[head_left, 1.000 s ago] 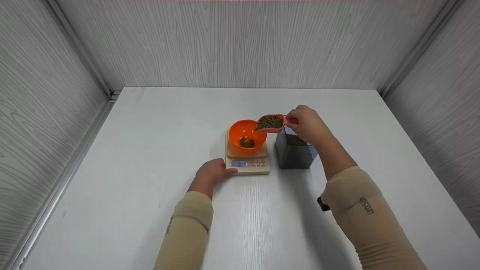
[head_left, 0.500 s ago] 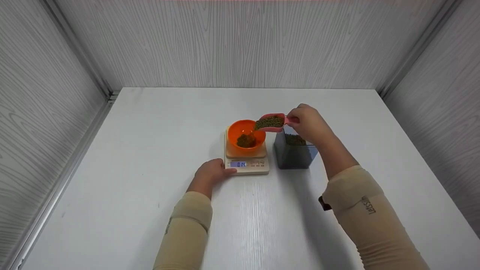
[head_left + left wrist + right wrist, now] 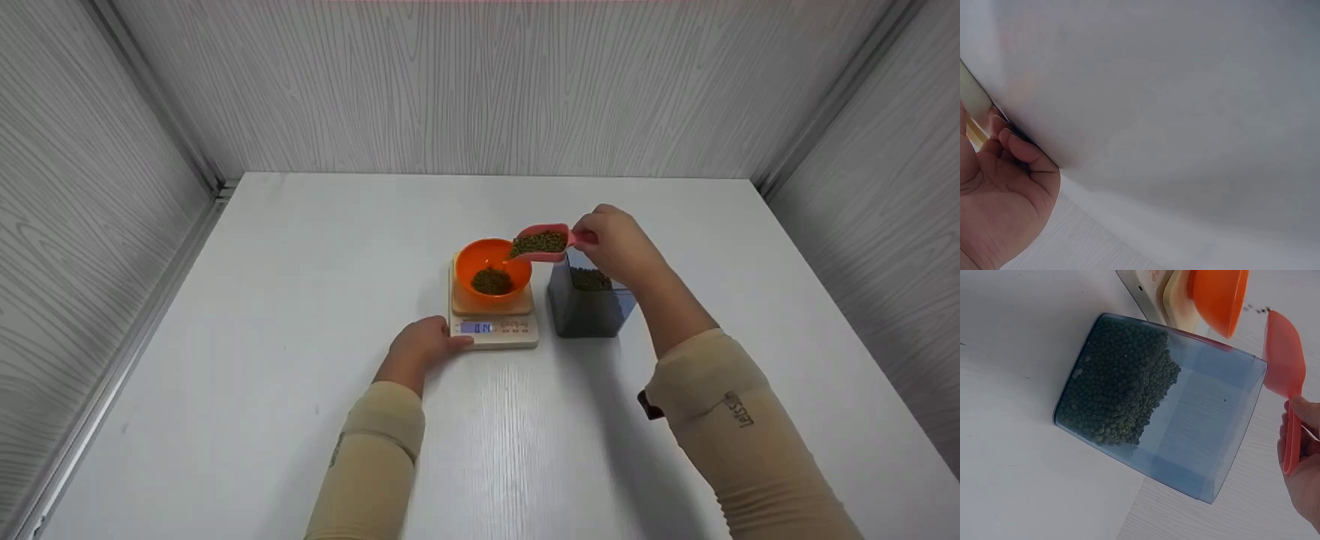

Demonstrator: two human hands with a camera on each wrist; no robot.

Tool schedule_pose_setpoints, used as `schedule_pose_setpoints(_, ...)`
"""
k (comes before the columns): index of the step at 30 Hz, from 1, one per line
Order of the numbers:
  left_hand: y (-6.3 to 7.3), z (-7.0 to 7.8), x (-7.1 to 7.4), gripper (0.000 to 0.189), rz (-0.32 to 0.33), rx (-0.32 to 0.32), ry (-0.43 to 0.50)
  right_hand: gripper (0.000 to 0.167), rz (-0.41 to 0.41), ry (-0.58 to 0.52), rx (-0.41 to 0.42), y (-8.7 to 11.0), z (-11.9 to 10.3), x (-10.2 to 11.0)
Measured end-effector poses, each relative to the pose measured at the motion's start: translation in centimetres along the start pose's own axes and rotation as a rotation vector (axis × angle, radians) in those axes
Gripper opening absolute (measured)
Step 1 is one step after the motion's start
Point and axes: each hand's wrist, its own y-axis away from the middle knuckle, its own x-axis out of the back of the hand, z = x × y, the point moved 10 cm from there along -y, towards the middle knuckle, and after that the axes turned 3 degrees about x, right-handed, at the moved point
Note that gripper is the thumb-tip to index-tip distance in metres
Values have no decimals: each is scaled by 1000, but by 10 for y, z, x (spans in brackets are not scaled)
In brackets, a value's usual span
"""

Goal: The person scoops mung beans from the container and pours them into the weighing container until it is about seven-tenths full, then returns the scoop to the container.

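My right hand grips the handle of a pink scoop, which is filled with small green beans. Its lip tilts over the right rim of an orange bowl, and in the right wrist view several beans fall from it. A small heap of green beans lies in the bowl. The bowl stands on a cream kitchen scale with a lit display, which seems to read 0.14. My left hand holds the scale's front left corner, thumb on top and the other fingers at the side.
Right of the scale, below my right hand, stands a clear bluish plastic container partly filled with green beans. Everything rests on a white table. Grey wood-grain panels enclose its back and sides.
Beans have run from the scoop into the bowl, and the heap there has grown. The scoop has risen very slightly. The left hand stays on the scale.
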Motion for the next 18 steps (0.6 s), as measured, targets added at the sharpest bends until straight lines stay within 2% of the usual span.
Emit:
schedule_pose_setpoints(7, -1, -1, -1, 42, 0, 11, 16, 17, 0, 3, 0, -1, -2, 1)
schedule_pose_setpoints(18, -3, -1, -2, 42, -6, -7, 8, 18, -13, 34, 18, -1, -6, -1)
